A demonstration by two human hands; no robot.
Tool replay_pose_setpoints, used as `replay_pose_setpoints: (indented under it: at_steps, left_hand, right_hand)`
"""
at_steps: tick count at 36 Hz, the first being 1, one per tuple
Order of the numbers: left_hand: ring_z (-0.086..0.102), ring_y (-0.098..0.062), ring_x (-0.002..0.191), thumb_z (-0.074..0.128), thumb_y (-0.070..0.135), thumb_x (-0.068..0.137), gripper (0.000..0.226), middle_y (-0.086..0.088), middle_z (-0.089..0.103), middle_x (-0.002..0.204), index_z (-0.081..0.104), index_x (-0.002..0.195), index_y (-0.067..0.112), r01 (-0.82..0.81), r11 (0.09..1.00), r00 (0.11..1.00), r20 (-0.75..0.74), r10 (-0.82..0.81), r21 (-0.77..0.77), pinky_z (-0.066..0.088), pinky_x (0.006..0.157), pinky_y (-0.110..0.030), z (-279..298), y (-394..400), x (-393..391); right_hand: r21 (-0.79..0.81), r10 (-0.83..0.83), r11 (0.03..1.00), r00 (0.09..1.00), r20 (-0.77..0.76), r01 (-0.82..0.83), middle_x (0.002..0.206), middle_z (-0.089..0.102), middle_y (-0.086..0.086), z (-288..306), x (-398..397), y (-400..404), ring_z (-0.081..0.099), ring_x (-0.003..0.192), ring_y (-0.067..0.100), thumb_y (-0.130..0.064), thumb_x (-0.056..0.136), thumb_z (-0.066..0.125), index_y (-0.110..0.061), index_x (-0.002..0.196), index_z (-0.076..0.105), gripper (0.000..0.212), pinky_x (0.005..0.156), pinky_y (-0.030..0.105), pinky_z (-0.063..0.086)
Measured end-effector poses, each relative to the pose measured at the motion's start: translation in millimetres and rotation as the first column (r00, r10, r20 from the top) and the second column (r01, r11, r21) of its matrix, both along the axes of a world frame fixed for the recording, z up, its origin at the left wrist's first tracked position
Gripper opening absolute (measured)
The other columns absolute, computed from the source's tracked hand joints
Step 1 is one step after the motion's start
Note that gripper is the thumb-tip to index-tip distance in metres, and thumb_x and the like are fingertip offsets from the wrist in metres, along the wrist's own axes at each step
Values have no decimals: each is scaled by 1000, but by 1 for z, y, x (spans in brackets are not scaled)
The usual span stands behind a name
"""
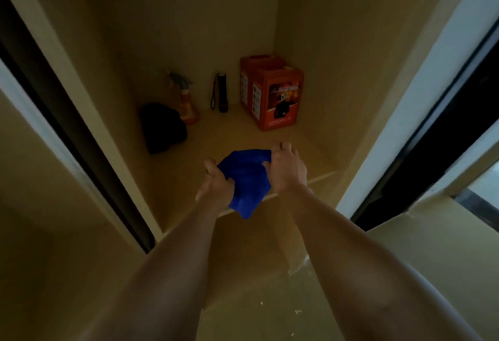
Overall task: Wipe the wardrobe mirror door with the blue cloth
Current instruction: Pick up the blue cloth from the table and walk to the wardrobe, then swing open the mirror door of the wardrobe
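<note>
Head view: a dim wardrobe compartment seen from above, both bare forearms reaching in from 6 o'clock.
Blue cloth (244, 178): bunched between the two hands, just past centre toward 6 o'clock, over the front part of the shelf — one corner hangs down past the shelf's front edge.
Left hand (216, 182): fingers curled into the cloth's left side, gripping it.
Right hand (287, 169): fingers pinched on the cloth's upper right edge, thumb tucked into the fabric, gripping it too.
Shelf (189, 178): tan board, its front lip running from 7 o'clock up to 3 o'clock.
Orange boxes (271, 92): two standing upright, touching, in the back right corner at 1 o'clock; the nearer one carries a picture label with a dark figure and a side panel of small print — the writing is too blurred to read.
Flashlight (222, 92): black, upright against the back wall at 12 o'clock, a wrist loop hanging on its left side.
Spray bottle (186, 101): orange body, grey trigger head, upright at 11 o'clock; no label legible.
Dark bundle (162, 127): black, soft-looking, just beside the spray bottle toward 10 o'clock; what it is cannot be told.
Door frames: a dark strip edged in white at 9 o'clock (64, 114), another at 3 o'clock (442, 103); which is the mirror door cannot be told.
</note>
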State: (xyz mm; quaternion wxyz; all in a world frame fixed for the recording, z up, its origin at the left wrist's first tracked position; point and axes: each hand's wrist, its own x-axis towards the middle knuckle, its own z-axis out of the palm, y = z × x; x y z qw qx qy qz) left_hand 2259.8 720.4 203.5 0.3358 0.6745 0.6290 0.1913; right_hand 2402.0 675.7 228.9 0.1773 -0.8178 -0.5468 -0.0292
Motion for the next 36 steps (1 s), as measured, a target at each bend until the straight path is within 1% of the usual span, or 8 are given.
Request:
replay_pose_setpoints:
  at_steps: [2,4,6,8,11,20,28,36]
  left_hand:
    - [57,-32,94,46,14,93,55,-19,50,120,12,137,13,-49,997,996,65,53,-62,51,84,-45,-8,11,1]
    - [47,-34,115,50,15,93,61,-18,33,139,13,141,14,-26,999,1000,-15,25,-48,45,94,-44,-17,19,-1]
    - [34,-33,128,52,20,92,58,-13,18,149,20,141,18,42,999,974,-225,-36,20,38,101,-43,-26,23,-5]
    - [27,-30,131,55,25,90,54,-10,16,149,29,137,24,148,983,864,-497,-75,109,30,106,-40,-31,27,-11]
    - [27,-28,133,52,27,91,48,-8,26,146,35,135,26,294,947,726,-675,-132,132,24,109,-39,-35,32,-15]
    - [33,-25,132,30,33,101,43,-4,28,149,29,142,21,277,960,748,-637,-187,44,33,103,-38,-33,13,-18]
    - [46,-23,114,38,31,98,32,-4,41,133,42,129,22,123,974,883,-469,-21,189,45,81,-36,-17,-47,-42]
    - [60,-23,94,33,28,99,30,-1,50,114,52,120,17,-44,986,866,-485,117,160,44,62,-34,10,-93,-109]
  right_hand:
    - [4,19,1000,999,-30,-18,138,34,9,-4,-2,13,43,118,26,-21,93,55,-14,136,36,49,75,33,48]
    - [-84,33,996,999,33,-31,146,25,10,-13,-4,22,35,127,27,-17,90,58,-16,140,32,57,86,35,49]
    - [-223,78,973,995,56,-64,145,26,9,-25,-8,28,37,124,26,-17,90,56,-18,139,34,53,82,34,48]
    - [-366,120,923,992,-22,-120,147,25,8,-38,-12,31,40,124,26,-20,94,50,-20,140,35,48,80,35,47]
    - [-503,176,843,982,-72,-188,148,27,6,-51,-19,32,31,134,27,-32,99,39,-20,143,33,45,97,40,42]
    - [-594,273,774,962,1,-218,141,39,8,-40,-21,19,39,127,29,-39,101,32,-16,141,35,47,100,41,35]
    - [-252,392,893,919,26,-374,106,57,7,-23,-47,-25,51,101,24,-21,98,42,-12,109,56,20,70,34,42]
    - [-155,552,827,833,44,-540,80,58,-1,15,-120,-41,55,73,20,-13,96,41,-20,91,54,16,51,30,35]
